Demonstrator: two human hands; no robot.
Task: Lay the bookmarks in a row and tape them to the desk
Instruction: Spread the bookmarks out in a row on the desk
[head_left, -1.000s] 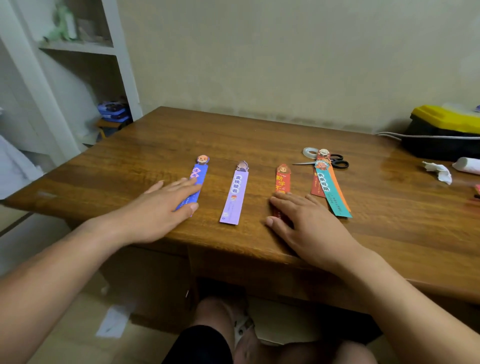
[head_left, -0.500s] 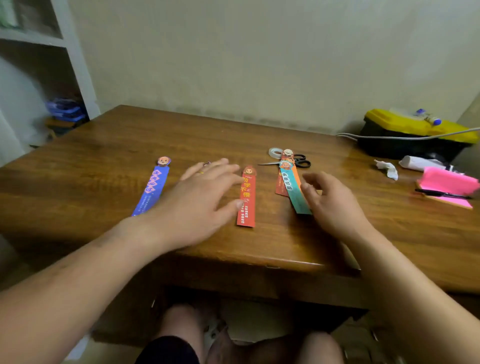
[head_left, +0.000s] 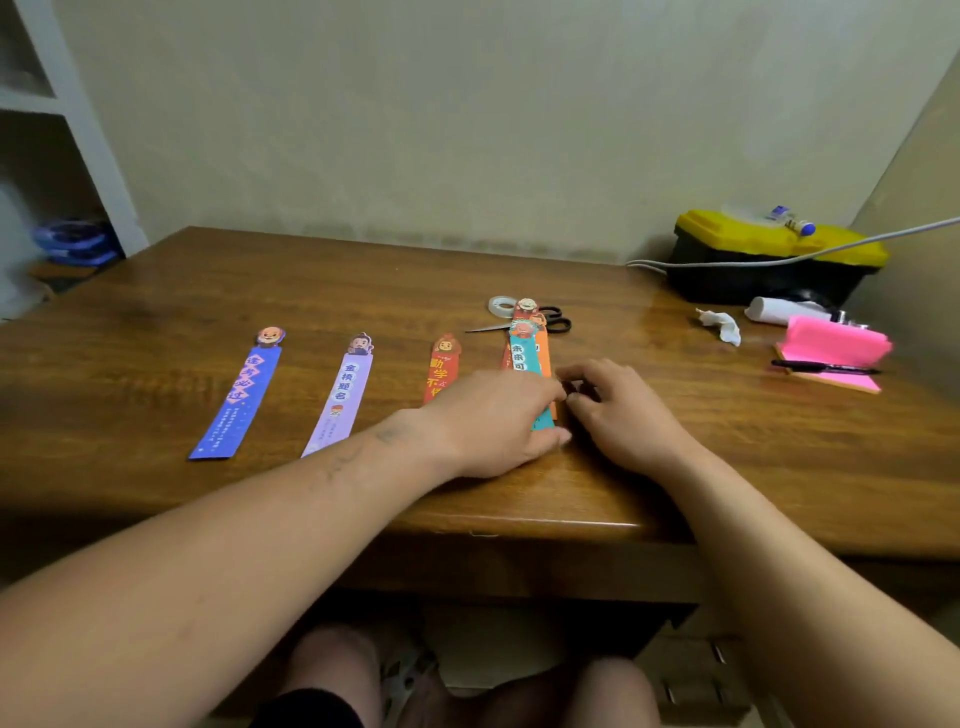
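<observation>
Head view: what's lying on the wooden desk (head_left: 260, 291) by the plain wall (head_left: 467, 130)?
Three bookmarks (head_left: 337, 400) in a row. The flat left hand (head_left: 493, 421) is pressing the stack (head_left: 524, 353), and the right hand (head_left: 623, 415) is curling beside it — grip unclear.

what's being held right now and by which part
The left hand presses flat on the near end of the stacked bookmarks; the right hand curls its fingers at their right edge, grip unclear.

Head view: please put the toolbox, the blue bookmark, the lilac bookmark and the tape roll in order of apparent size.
1. toolbox, clearly the largest.
2. blue bookmark and lilac bookmark: they look alike, so I do not rank them.
3. tape roll, the smallest.
</observation>
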